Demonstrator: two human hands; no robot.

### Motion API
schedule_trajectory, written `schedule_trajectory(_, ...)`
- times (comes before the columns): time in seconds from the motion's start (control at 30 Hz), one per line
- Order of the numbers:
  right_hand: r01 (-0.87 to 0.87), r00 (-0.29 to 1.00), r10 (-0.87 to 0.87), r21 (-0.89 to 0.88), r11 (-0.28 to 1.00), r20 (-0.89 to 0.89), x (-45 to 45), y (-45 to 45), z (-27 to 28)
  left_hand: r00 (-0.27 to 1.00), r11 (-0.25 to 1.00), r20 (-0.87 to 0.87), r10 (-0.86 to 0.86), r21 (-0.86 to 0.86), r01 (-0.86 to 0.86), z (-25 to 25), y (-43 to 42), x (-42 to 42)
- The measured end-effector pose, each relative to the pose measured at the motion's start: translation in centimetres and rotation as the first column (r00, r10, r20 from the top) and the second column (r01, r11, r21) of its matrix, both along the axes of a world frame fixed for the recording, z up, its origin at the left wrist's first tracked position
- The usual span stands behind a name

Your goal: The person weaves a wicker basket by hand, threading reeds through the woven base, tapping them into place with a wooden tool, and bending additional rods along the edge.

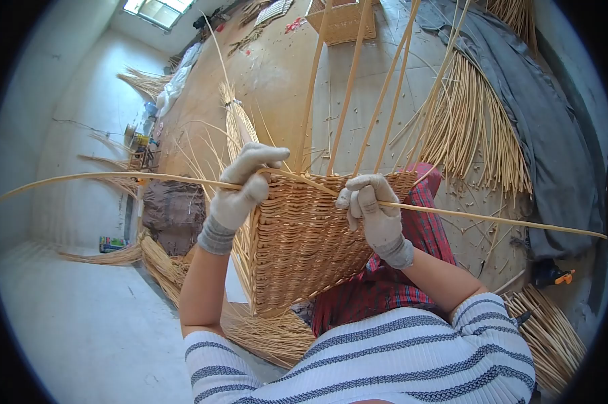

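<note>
A woven wicker basket (304, 236) rests against the lap, with several upright stakes (349, 87) rising from its far rim. My left hand (240, 188), in a pale knitted glove, is at the rim's left corner, pinching a long wicker rod (115, 176) that sticks out far to the left. My right hand (374, 215), gloved too, is closed at the right part of the rim around a rod (499, 219) that reaches far to the right. Between the hands a rod runs along the top edge of the weave.
Bundles of rods lie at the right (475, 121), the lower right (546, 337) and below the basket (270, 337). A grey cloth (539, 135) covers the right side. Another wicker basket (341, 23) stands at the top. A pale wall (82, 148) rises at left.
</note>
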State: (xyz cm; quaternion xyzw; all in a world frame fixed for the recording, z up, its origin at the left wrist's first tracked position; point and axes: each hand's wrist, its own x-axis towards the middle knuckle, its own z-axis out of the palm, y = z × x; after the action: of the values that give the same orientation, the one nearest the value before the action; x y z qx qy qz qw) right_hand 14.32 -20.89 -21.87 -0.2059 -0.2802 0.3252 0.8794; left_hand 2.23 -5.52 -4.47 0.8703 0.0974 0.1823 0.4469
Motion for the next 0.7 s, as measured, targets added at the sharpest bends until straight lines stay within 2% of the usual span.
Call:
schedule_trajectory(0.1,-0.041,0.998,0.040,-0.008,0.999,-0.051,0.6,0.4,0.1,1.000,0.998,-0.022,-0.023,0.063,0.024,-0.3,0.1,-0.2)
schedule_trajectory(0.13,-0.050,0.996,0.049,-0.015,0.999,-0.068,0.6,0.6,0.2,0.995,0.998,-0.078,0.054,-0.027,-0.057,-0.2,-0.2,0.0)
schedule_trajectory(0.17,-0.044,0.997,0.042,-0.016,0.999,-0.072,0.4,0.5,0.2,0.995,0.998,-0.082,0.047,-0.028,-0.050,-0.1,-0.2,0.1)
schedule_trajectory(0.27,-0.024,0.996,0.024,-0.006,1.000,-0.083,0.1,0.2,-0.1,0.983,0.997,-0.169,0.067,0.040,-0.061,0.4,-0.1,0.6)
schedule_trajectory(0.37,-0.043,0.999,0.043,-0.016,0.999,-0.030,-0.3,-0.5,-0.6,0.959,0.984,-0.241,0.147,0.134,-0.117,1.0,-0.6,1.2)
schedule_trajectory(0.43,0.129,0.959,-0.127,0.009,0.992,0.252,-1.0,-1.0,-0.8,0.928,0.969,-0.314,0.199,0.205,-0.139,1.3,-0.6,1.5)
schedule_trajectory(0.47,0.137,0.929,-0.109,-0.057,0.989,0.353,-1.0,-1.6,-1.0,0.928,0.968,-0.314,0.202,0.211,-0.139,1.4,-0.5,1.6)
schedule_trajectory(0.5,0.137,0.930,-0.110,-0.053,0.989,0.351,-1.0,-1.8,-0.9,0.925,0.960,-0.326,0.197,0.257,-0.114,1.4,-0.4,1.6)
schedule_trajectory(0.57,0.043,0.972,-0.026,-0.069,0.997,0.232,-0.7,-2.4,-0.3,0.920,0.948,-0.339,0.197,0.305,-0.091,1.5,-0.5,1.8)
schedule_trajectory(0.7,0.040,0.963,0.007,-0.166,0.985,0.269,0.0,-3.9,1.3,0.899,0.956,-0.375,0.227,0.260,-0.134,1.7,-0.8,2.2)
